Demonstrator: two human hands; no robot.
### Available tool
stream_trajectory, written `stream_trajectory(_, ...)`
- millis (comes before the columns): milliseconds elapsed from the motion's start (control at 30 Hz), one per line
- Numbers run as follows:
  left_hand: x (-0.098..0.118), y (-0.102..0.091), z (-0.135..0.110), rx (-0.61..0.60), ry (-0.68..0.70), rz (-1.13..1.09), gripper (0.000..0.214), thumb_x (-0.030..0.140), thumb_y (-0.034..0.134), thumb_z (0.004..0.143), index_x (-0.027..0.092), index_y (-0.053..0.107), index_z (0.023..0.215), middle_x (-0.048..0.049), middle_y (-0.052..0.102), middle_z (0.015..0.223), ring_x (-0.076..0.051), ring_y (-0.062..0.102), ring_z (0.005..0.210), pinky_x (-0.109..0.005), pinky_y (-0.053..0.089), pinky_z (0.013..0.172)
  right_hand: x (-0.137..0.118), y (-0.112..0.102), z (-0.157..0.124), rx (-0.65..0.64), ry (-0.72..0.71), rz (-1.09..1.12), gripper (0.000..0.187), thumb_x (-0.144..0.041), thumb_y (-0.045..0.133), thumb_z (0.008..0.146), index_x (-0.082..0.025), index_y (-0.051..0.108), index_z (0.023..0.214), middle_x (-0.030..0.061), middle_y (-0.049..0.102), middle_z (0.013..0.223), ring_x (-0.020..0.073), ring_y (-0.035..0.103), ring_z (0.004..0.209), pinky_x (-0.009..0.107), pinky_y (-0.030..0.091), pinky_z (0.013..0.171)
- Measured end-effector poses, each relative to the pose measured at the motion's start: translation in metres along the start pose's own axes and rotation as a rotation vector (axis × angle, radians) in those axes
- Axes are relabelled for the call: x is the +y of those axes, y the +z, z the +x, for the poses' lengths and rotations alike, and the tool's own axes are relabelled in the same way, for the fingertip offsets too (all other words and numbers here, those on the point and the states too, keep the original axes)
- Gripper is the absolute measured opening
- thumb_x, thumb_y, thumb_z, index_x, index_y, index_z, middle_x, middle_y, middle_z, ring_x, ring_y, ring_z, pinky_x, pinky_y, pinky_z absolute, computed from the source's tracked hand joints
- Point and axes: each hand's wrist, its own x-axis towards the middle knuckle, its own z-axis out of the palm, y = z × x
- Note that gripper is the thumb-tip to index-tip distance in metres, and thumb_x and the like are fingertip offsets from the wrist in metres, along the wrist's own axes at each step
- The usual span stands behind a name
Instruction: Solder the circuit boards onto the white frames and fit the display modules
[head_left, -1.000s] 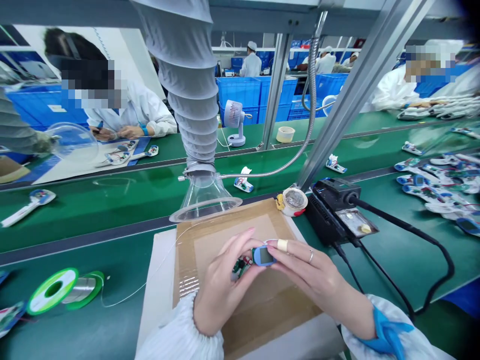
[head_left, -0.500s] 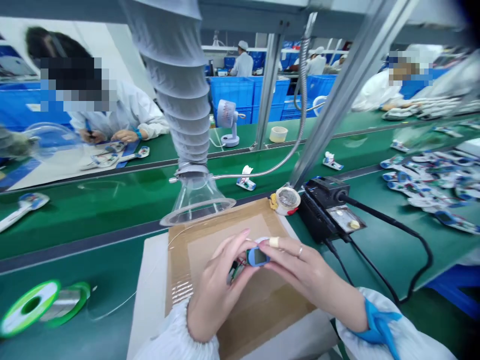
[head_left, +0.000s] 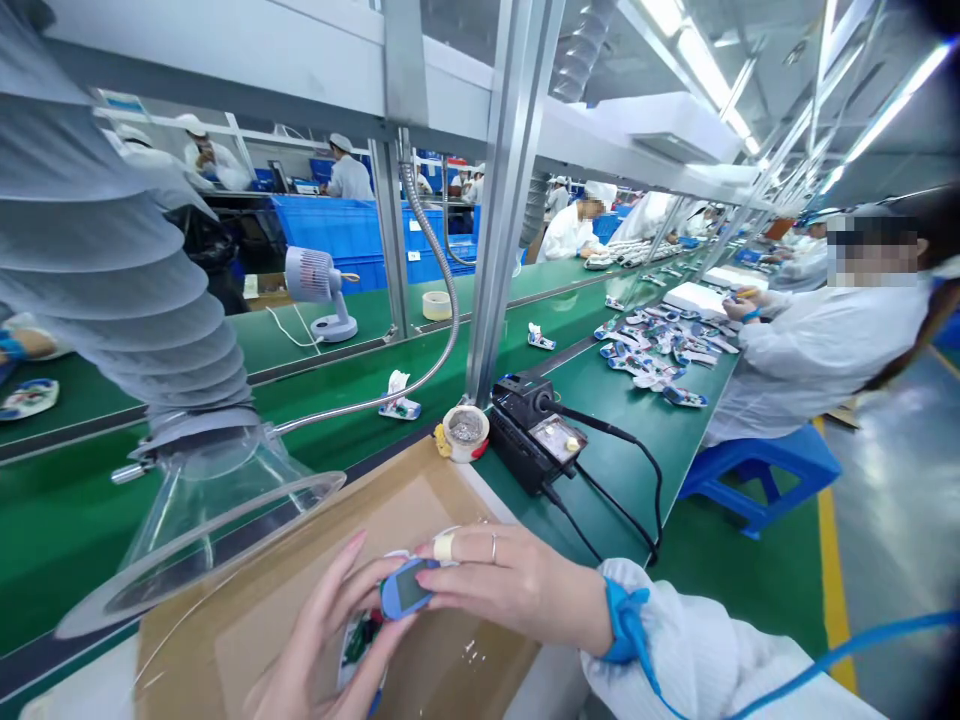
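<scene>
A small electronic device with a blue-framed grey display (head_left: 409,588) is held between my two hands above the brown board (head_left: 247,640). My left hand (head_left: 322,640) grips it from the left. A green circuit board (head_left: 360,638) with small parts shows in that palm, partly hidden by the fingers. From the right, my right hand (head_left: 510,580) pinches the device near the display. Tape wraps one finger of it, a ring sits on another, and a blue strap (head_left: 626,615) circles the wrist. The device's white shell is mostly covered by fingers.
A clear fume hood (head_left: 217,520) hangs at the left on a ribbed duct. Behind the board stand a tape roll (head_left: 465,432) and a black soldering station (head_left: 534,435). Similar devices (head_left: 652,345) lie heaped at the right, near a seated co-worker (head_left: 832,330).
The view has swung to the right, so the bench and my hands sit further left and lower. A co-worker at the right has come into view. Both hands still hold the device.
</scene>
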Motion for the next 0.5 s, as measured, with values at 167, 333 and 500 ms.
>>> stream_trajectory(167, 0.014, -0.006, 0.005, 0.009, 0.107, 0.055, 0.058, 0.043, 0.061, 0.104, 0.031, 0.038, 0.157, -0.0021, 0.079, 0.115, -0.019, 0.08, 0.092, -0.026, 0.066, 0.086, -0.005, -0.012, 0.012, 0.04, 0.133, 0.178, 0.037, -0.036, 0.065, 0.101, -0.012, 0.064, 0.129, 0.0112, 0.077, 0.117, 0.0139, 0.074, 0.112, 0.023, 0.061, 0.101)
stream_trajectory(333, 0.021, -0.01, 0.004, 0.02, 0.117, -0.008, 0.059, 0.032, 0.061, 0.105, 0.032, 0.034, 0.158, -0.0029, 0.078, 0.116, -0.018, 0.077, 0.098, -0.03, 0.064, 0.095, -0.007, -0.01, 0.012, 0.044, 0.053, 0.085, 0.04, -0.02, 0.063, 0.102, -0.018, 0.061, 0.141, 0.0095, 0.076, 0.116, 0.0163, 0.075, 0.111, 0.029, 0.064, 0.099)
stream_trajectory(500, 0.022, -0.011, 0.001, 0.003, 0.094, -0.089, 0.062, 0.027, 0.063, 0.104, 0.033, 0.032, 0.158, -0.0021, 0.077, 0.117, -0.018, 0.075, 0.105, -0.035, 0.062, 0.101, -0.012, -0.008, 0.009, 0.031, 0.06, 0.145, 0.04, -0.014, 0.059, 0.103, -0.019, 0.061, 0.142, 0.0095, 0.076, 0.122, 0.0133, 0.073, 0.116, 0.024, 0.063, 0.101)
